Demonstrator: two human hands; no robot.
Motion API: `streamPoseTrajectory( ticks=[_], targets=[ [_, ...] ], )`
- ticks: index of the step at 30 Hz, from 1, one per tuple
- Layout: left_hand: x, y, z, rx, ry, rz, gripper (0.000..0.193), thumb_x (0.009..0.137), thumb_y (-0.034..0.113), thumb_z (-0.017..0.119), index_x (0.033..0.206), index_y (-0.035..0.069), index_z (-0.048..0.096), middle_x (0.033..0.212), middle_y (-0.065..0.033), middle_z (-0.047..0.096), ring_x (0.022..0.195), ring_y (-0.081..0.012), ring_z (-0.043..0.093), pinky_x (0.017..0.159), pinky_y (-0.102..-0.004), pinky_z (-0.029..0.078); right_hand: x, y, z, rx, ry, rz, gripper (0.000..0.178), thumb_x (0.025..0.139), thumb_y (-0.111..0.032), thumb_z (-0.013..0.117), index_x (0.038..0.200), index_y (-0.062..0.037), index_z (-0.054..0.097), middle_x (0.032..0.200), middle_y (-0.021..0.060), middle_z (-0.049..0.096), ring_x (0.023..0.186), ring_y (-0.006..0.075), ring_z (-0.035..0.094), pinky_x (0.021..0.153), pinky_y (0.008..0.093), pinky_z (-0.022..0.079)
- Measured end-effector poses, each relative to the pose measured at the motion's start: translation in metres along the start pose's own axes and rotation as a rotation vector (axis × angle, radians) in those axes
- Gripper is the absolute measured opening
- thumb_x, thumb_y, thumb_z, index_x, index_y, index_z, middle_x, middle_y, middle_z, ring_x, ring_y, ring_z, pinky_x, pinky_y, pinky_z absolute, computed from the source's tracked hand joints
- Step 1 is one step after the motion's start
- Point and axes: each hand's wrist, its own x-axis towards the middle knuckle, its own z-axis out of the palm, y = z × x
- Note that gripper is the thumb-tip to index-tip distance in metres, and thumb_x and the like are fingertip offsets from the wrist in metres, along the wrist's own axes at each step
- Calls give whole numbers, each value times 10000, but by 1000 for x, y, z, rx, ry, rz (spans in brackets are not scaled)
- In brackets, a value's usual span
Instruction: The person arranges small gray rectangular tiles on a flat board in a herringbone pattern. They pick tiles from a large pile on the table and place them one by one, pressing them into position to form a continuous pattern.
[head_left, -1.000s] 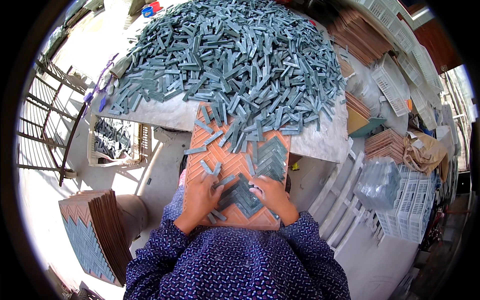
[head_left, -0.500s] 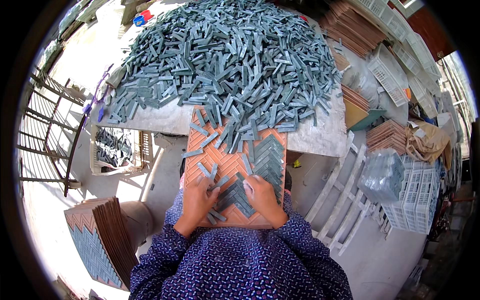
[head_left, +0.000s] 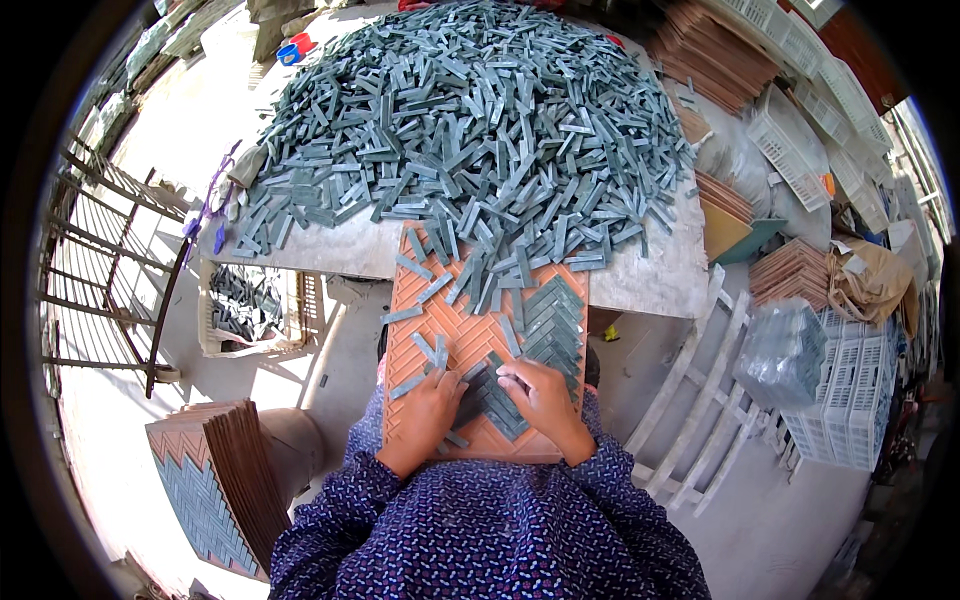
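A terracotta-coloured board (head_left: 408, 345) with a raised herringbone pattern lies before me, its far end at the table. Dark green-grey stone strips (head_left: 553, 325) fill the grooves on its right side in a zigzag. Over the board's near left part, my left hand (head_left: 432, 408) has its fingers curled, with a stone strip (head_left: 473, 371) at their tips. My right hand (head_left: 540, 395) is closed in a pinch over the laid strips; whatever lies between its fingertips is hidden. Several loose strips (head_left: 432, 350) rest on the board beyond and beside my left hand.
A large heap of stone strips (head_left: 450, 130) covers the table (head_left: 650, 270). At left stand a crate of strips (head_left: 205, 310), a metal rack (head_left: 110, 270) and a stack of boards (head_left: 225, 470). White slats (head_left: 690, 400) and plastic crates (head_left: 845, 390) are at right.
My left hand has moved right across the board, closer to the right hand, and the strip at its fingertips has shifted with it. The whole view has also shifted slightly.
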Motion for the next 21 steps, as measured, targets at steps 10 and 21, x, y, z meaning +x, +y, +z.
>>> streamPoseTrajectory(
  ticks=[10, 21],
  targets=[
    [4, 4, 2, 54, 60, 97, 175, 820, 42, 557, 990, 21, 596, 841, -126, 542, 720, -313, 594, 616, -399, 490, 1, 6, -5, -14, 63, -24, 108, 815, -50, 665, 907, 3, 649, 815, 151, 650, 699, 280, 641, 609, 332, 488],
    [10, 1, 2, 261, -49, 229, 314, 787, 55, 524, 1088, -3, 592, 868, -114, 551, 832, -267, 588, 683, -350, 500, 26, 20, 0, -422, 111, 23, 201, 771, -149, 713, 906, -32, 622, 797, 133, 623, 688, 327, 620, 583, 402, 483]
  ],
)
